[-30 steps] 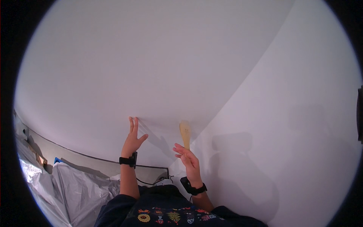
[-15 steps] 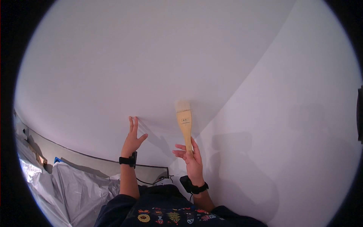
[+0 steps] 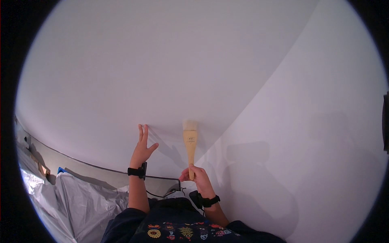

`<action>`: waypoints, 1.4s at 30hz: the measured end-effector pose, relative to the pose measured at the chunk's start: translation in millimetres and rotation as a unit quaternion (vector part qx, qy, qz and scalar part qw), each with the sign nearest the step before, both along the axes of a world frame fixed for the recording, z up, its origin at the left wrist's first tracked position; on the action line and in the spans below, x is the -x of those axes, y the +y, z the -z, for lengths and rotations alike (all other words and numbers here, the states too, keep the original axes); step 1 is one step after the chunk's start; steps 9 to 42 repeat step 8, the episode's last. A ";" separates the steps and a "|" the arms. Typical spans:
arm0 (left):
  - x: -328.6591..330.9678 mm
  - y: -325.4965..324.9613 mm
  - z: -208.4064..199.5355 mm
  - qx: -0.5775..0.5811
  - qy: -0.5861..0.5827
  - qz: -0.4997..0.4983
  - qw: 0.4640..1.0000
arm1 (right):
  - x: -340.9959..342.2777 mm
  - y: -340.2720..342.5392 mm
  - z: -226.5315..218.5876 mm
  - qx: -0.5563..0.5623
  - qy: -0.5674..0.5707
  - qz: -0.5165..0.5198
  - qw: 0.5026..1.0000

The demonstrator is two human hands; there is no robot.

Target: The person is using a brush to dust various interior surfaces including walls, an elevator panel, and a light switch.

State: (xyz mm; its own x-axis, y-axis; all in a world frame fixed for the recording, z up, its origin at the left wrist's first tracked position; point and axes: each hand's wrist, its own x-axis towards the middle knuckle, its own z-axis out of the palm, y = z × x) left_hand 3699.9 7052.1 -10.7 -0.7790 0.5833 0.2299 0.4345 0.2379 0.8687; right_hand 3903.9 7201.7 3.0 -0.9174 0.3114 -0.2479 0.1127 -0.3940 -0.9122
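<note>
My right hand (image 3: 197, 177) is closed around the lower end of the handle of a flat, wide paint brush (image 3: 190, 148). The brush has a pale wooden handle and whitish bristles. It stands nearly upright in view, bristles at or close to the white wall (image 3: 170, 73); I cannot tell whether they press on it. To the left, my left hand (image 3: 143, 143) has its fingers stretched up with the tips against the wall, and the thumb sticks out to the right. Nothing is in that hand. Both wrists carry black strapped devices.
A second white wall (image 3: 316, 121) meets the first at a corner line on the right, with my shadow on it. A dark-edged grey skirting board (image 3: 97, 170) runs along the lower left. Silvery plastic sheeting (image 3: 89, 198) lies there, near a black cable (image 3: 158, 195).
The right hand has moved down and slightly left with the brush, so its bristles sit lower on the wall. My left hand has stayed in place.
</note>
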 end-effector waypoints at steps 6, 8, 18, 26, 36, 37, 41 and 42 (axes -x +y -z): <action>-0.9 1.1 -1.6 0.006 -0.002 -0.003 1.000 | -0.3 -0.4 2.4 -0.036 -0.025 -0.024 0.999; -1.4 0.3 -2.1 0.007 0.000 -0.005 1.000 | 0.3 -1.5 4.5 -0.026 -0.053 -0.056 0.997; -1.4 0.3 -2.1 0.007 0.000 -0.005 1.000 | 0.3 -1.5 4.5 -0.026 -0.053 -0.056 0.997; -1.4 0.3 -2.1 0.007 0.000 -0.005 1.000 | 0.3 -1.5 4.5 -0.026 -0.053 -0.056 0.997; -1.4 0.3 -2.1 0.007 0.000 -0.005 1.000 | 0.3 -1.5 4.5 -0.026 -0.053 -0.056 0.997; -1.4 0.3 -2.1 0.007 0.000 -0.005 1.000 | 0.3 -1.5 4.5 -0.026 -0.053 -0.056 0.997; -1.4 0.3 -2.1 0.007 0.000 -0.005 1.000 | 0.3 -1.5 4.5 -0.026 -0.053 -0.056 0.997; -1.4 0.3 -2.1 0.007 0.000 -0.005 1.000 | 0.3 -1.5 4.5 -0.026 -0.053 -0.056 0.997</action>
